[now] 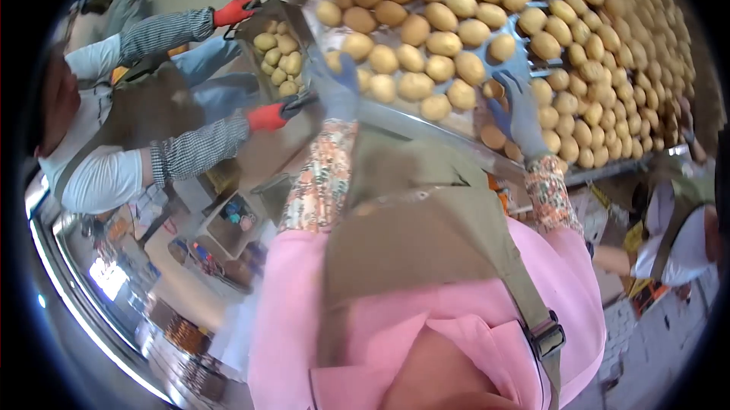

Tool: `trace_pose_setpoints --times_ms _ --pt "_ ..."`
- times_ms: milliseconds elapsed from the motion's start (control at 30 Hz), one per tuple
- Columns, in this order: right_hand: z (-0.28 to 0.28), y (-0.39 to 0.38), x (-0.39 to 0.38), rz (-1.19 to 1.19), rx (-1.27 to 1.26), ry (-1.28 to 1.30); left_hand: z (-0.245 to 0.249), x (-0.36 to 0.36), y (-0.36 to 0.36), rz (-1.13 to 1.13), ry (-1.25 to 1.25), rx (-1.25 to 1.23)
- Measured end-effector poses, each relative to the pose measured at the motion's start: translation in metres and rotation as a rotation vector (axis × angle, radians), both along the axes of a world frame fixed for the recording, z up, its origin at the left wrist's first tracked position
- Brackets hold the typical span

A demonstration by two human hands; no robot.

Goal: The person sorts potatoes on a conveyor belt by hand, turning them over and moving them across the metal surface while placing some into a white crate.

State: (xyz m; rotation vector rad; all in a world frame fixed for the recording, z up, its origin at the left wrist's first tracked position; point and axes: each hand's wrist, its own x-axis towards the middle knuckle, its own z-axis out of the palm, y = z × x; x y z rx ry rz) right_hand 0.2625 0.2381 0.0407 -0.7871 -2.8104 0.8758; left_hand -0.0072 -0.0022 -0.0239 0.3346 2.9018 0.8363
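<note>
Apron (411, 212) over my pink shirt (304, 319) nearest | my left hand (338, 87) flat, open, on potatoes (426, 37) at belt (395, 117) edge, gripping nothing | my right hand (517, 110) curled round a potato (493, 89) | tip: grip lightly, turn it, check every side.
</note>
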Motion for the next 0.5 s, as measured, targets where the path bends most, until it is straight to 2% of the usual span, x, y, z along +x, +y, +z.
trace_pose_setpoints --times_ms 33,100,133,200,267,300,367,400,433,467,500 --pt "0.007 -0.005 -0.013 0.026 -0.007 0.022 -0.004 0.003 -0.001 0.022 0.012 -0.016" --pt "0.025 -0.013 -0.050 0.042 0.145 0.096 -0.001 0.010 0.005 0.069 -0.015 -0.051" --pt "0.017 -0.017 -0.071 0.069 0.058 0.175 0.007 0.012 0.008 0.093 -0.051 -0.073" --pt "0.009 -0.026 -0.127 0.179 -0.024 0.201 -0.008 0.016 0.013 0.065 -0.026 -0.142" --pt "0.007 -0.047 -0.191 0.350 0.004 0.157 -0.003 0.019 0.017 0.092 -0.075 -0.120" --pt "0.002 -0.059 -0.222 0.403 0.036 0.216 -0.006 0.017 0.020 0.119 -0.063 -0.126" --pt "-0.006 -0.070 -0.272 0.486 0.055 0.288 -0.022 0.018 0.020 0.616 -0.394 0.616" --pt "-0.005 -0.073 -0.295 0.550 0.139 0.253 -0.025 0.020 0.020 0.650 -0.368 0.617" --pt "-0.007 -0.079 -0.314 0.619 0.219 0.220 -0.027 0.024 0.016 0.503 -0.378 0.543" --pt "-0.016 -0.081 -0.329 0.599 0.159 0.185 -0.027 0.028 0.013 0.359 -0.387 0.464" --pt "-0.028 -0.080 -0.340 0.604 0.157 0.121 0.000 0.023 0.025 0.234 -0.222 -0.151"
